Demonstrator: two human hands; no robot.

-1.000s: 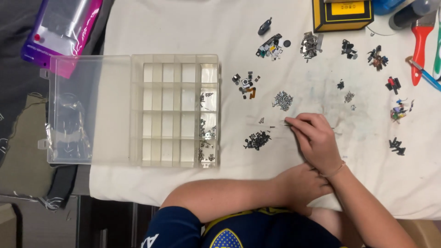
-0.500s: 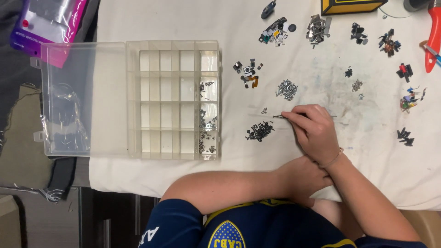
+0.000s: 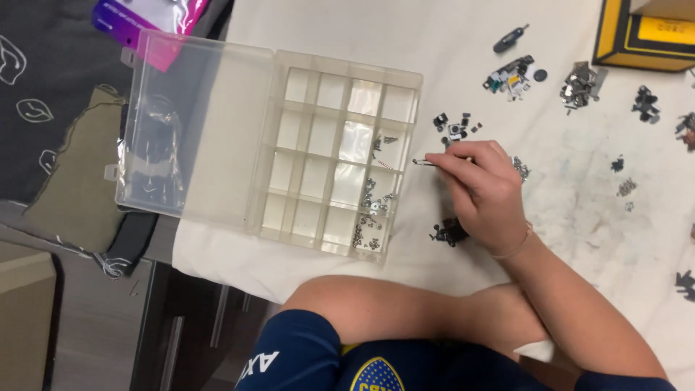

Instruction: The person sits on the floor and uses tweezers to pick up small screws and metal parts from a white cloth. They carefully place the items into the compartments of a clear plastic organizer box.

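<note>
Fingers (image 3: 450,161) of the right hand (image 3: 486,194) are pinched narrow on a small screw (image 3: 420,162), held just beside the right edge of the clear compartment box (image 3: 329,156), above the white cloth (image 3: 579,210). Against the frame half a second earlier, the hand has travelled from the dark screw pile (image 3: 450,232) toward the box, and the view has shifted closer. Loose screws lie in the box's right-hand column. The left forearm (image 3: 391,308) rests along the table edge; its hand is hidden, grip not determinable.
</note>
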